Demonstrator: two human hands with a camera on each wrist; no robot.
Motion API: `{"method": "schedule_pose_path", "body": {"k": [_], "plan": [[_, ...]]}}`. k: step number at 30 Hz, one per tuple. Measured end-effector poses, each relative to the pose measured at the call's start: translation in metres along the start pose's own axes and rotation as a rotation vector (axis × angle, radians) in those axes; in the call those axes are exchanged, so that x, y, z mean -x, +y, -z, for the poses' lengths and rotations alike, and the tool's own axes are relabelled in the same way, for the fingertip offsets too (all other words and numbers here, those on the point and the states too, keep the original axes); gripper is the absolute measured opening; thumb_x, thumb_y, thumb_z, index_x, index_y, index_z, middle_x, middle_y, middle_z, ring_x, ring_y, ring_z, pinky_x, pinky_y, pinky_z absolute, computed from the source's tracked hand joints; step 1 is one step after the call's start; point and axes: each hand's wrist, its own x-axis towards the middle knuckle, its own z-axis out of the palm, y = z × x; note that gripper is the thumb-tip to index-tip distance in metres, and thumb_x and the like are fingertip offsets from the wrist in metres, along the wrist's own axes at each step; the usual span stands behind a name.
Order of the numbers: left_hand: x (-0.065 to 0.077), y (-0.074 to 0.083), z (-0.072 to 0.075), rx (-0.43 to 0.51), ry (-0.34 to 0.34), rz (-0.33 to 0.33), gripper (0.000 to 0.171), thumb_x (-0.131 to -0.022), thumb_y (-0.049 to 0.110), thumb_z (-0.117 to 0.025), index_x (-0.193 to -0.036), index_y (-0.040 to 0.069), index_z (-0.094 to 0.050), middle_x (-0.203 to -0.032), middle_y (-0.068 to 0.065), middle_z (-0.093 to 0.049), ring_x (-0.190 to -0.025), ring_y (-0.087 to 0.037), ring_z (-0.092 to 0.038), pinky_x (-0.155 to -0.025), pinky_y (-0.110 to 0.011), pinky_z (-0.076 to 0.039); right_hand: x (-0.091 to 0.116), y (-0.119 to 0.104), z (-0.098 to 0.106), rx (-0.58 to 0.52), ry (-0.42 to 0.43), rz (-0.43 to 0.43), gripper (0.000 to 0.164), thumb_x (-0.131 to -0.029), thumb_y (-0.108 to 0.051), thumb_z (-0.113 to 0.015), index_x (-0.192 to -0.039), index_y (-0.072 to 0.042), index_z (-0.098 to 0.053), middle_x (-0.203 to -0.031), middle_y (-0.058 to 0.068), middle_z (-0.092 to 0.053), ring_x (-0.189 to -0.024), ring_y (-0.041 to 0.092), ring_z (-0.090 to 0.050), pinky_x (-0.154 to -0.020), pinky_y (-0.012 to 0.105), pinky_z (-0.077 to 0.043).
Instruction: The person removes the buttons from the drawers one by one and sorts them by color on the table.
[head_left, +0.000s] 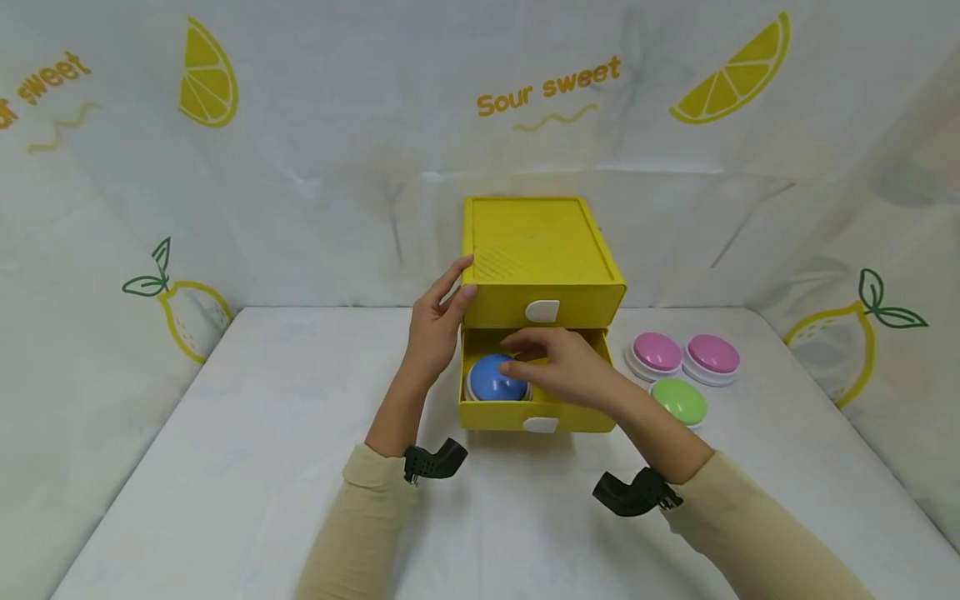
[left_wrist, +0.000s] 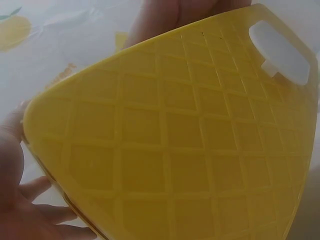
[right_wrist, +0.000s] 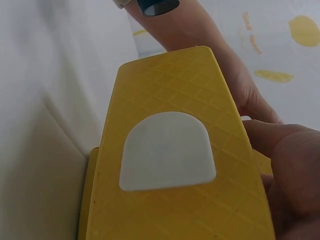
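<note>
A yellow two-drawer box (head_left: 543, 237) stands at the back of the table, its lower drawer (head_left: 495, 415) pulled out and its upper drawer (head_left: 502, 308) closed. Against the box's left side rests my left hand (head_left: 435, 333), fingers extended and thumb by the front edge. In the drawer's left part sits a blue dome-shaped push button (head_left: 491, 382) with a white base. My right hand (head_left: 573, 367) is over the drawer, fingers bent loosely; its thumb overlaps the blue dome, and contact is unclear. The right wrist view shows a white handle (right_wrist: 167, 152) on a yellow drawer front.
Right of the box lie two pink push buttons (head_left: 657, 352) and a green one (head_left: 678, 402), all with white bases; my right forearm passes close to the green one. A white cloth with lemon prints (head_left: 337, 192) hangs behind the table (head_left: 262, 483).
</note>
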Motion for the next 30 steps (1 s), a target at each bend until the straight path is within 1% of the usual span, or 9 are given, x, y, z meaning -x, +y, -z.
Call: {"method": "schedule_pose_path", "body": {"k": [7,11,16,19,24,27,30], "plan": [[-0.001,-0.002,0.001,-0.011,0.001,0.01,0.044,-0.107,0.029,-0.053,-0.15,0.029,-0.05,-0.16,0.006,-0.042,-0.135,-0.024,-0.058,-0.11,-0.044,-0.049,-0.009,-0.002,-0.002,0.042,-0.054,0.005,0.05,-0.093,-0.038,-0.073,-0.133,-0.009,-0.066,-0.127,0.008,-0.071,-0.118,0.027,-0.066,-0.106,0.047,-0.052],[-0.002,-0.003,0.001,-0.008,-0.002,0.013,0.044,-0.107,0.03,-0.053,-0.15,0.029,-0.05,-0.16,0.007,-0.042,-0.136,-0.024,-0.057,-0.111,-0.045,-0.048,-0.014,-0.003,-0.005,0.081,-0.07,0.009,0.051,-0.092,-0.038,-0.074,-0.133,-0.01,-0.066,-0.128,0.008,-0.07,-0.118,0.027,-0.065,-0.108,0.048,-0.05],[-0.002,-0.002,0.001,0.01,-0.006,0.01,0.044,-0.106,0.029,-0.053,-0.151,0.029,-0.05,-0.16,0.008,-0.041,-0.136,-0.023,-0.057,-0.112,-0.047,-0.047,-0.018,-0.005,-0.009,0.135,-0.102,-0.028,0.054,-0.092,-0.04,-0.073,-0.136,-0.008,-0.064,-0.131,0.01,-0.069,-0.117,0.026,-0.063,-0.11,0.049,-0.048],[-0.002,-0.002,0.001,0.01,-0.004,0.01,0.044,-0.106,0.029,-0.054,-0.151,0.029,-0.05,-0.16,0.008,-0.041,-0.136,-0.023,-0.057,-0.112,-0.046,-0.047,-0.019,-0.005,-0.01,0.151,-0.115,-0.038,0.054,-0.092,-0.041,-0.073,-0.134,-0.008,-0.066,-0.129,0.009,-0.07,-0.113,0.025,-0.064,-0.108,0.048,-0.049],[-0.002,-0.001,0.001,0.001,0.0,0.009,0.044,-0.107,0.028,-0.053,-0.15,0.028,-0.051,-0.16,0.008,-0.042,-0.136,-0.023,-0.057,-0.112,-0.045,-0.047,-0.017,-0.004,-0.008,0.118,-0.112,-0.03,0.05,-0.09,-0.04,-0.076,-0.13,-0.01,-0.069,-0.122,0.005,-0.073,-0.105,0.022,-0.064,-0.102,0.045,-0.053],[-0.002,-0.001,0.001,0.007,0.0,0.015,0.043,-0.107,0.028,-0.053,-0.15,0.028,-0.051,-0.16,0.008,-0.042,-0.136,-0.023,-0.057,-0.112,-0.045,-0.048,-0.017,-0.004,-0.007,0.087,-0.113,-0.028,0.049,-0.089,-0.04,-0.077,-0.129,-0.012,-0.07,-0.12,0.004,-0.073,-0.104,0.021,-0.063,-0.102,0.044,-0.053],[-0.002,-0.002,0.001,0.018,-0.003,0.018,0.044,-0.107,0.028,-0.053,-0.15,0.028,-0.051,-0.159,0.008,-0.043,-0.135,-0.023,-0.058,-0.111,-0.045,-0.048,-0.017,-0.003,-0.007,0.057,-0.109,-0.044,0.048,-0.087,-0.04,-0.079,-0.127,-0.015,-0.071,-0.118,0.003,-0.073,-0.103,0.021,-0.062,-0.1,0.043,-0.053]]}}
